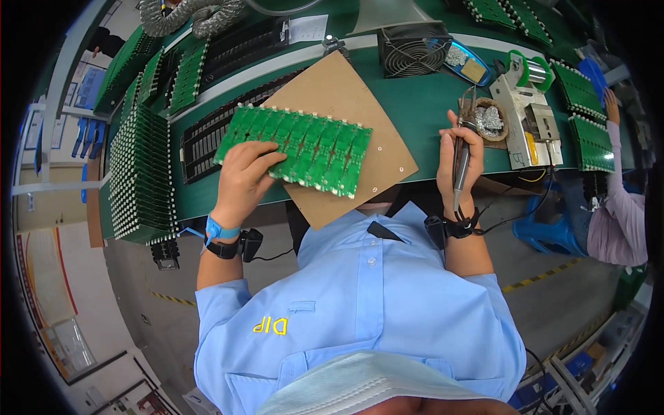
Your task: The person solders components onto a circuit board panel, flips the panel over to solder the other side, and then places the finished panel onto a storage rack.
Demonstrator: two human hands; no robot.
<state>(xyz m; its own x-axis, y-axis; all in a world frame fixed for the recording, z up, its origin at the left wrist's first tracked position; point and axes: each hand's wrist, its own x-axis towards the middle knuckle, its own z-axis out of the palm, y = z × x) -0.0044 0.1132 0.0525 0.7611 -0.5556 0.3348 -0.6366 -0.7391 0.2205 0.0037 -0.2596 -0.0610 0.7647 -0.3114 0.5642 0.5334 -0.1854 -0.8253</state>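
A green circuit board panel [321,155] with white parts along its long edges lies tilted over a brown board [339,86]. My left hand [242,173], a blue strap at its wrist, grips the panel at its near left side, fingers curled on top. To the right of the panel, my right hand [465,149] is closed round the grey handle of a soldering iron [460,173], held upright and apart from the panel. Its metal end [467,104] points away from me, beside a round holder of silvery wire shavings [490,119]; fine detail of the tip cannot be made out.
Stacked green panels [142,180] stand at left, beside a black slotted rack [204,149]. A fan [415,52], blue tray [474,66] and solder feeder with a wire spool [529,72] line the far right. A co-worker's sleeve [622,194] shows beyond more panels [591,142].
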